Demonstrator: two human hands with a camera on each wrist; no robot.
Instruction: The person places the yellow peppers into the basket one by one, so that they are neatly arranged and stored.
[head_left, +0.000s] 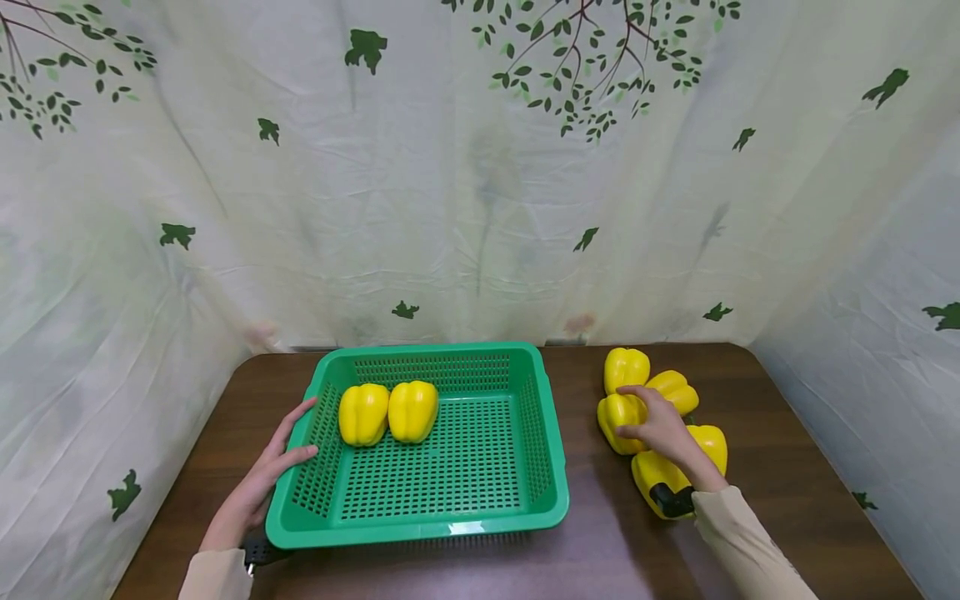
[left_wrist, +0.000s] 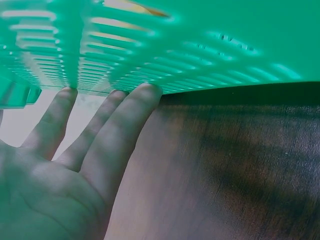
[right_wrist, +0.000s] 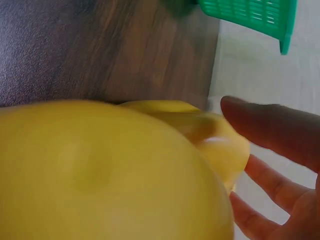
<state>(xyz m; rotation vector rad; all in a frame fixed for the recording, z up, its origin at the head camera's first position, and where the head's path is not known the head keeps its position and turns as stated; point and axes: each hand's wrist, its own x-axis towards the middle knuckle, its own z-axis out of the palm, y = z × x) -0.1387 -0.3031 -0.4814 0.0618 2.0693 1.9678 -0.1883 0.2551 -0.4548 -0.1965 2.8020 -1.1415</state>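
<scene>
A green perforated basket [head_left: 427,537] holds two yellow bell peppers, one pepper [head_left: 363,415] beside the other [head_left: 413,412]. My left hand [head_left: 258,483] holds the basket's left side, thumb and forefinger over the rim. In the left wrist view, other fingers [left_wrist: 122,127] touch the outer wall from below. On the right, my right hand [head_left: 663,429] reaches over a yellow bell pepper [head_left: 617,423], thumb and fingers spread about it. The thumb [right_wrist: 272,125] stays straight in the right wrist view; some fingertips are hidden behind the pepper [right_wrist: 222,150].
More yellow bell peppers crowd round the right hand: one pepper [head_left: 626,369] behind, another [head_left: 678,387] beside it, others [head_left: 712,446] nearer me. All rest on a dark wooden table [head_left: 780,467]. A white leaf-patterned curtain [head_left: 480,208] hangs along the far edge and both sides.
</scene>
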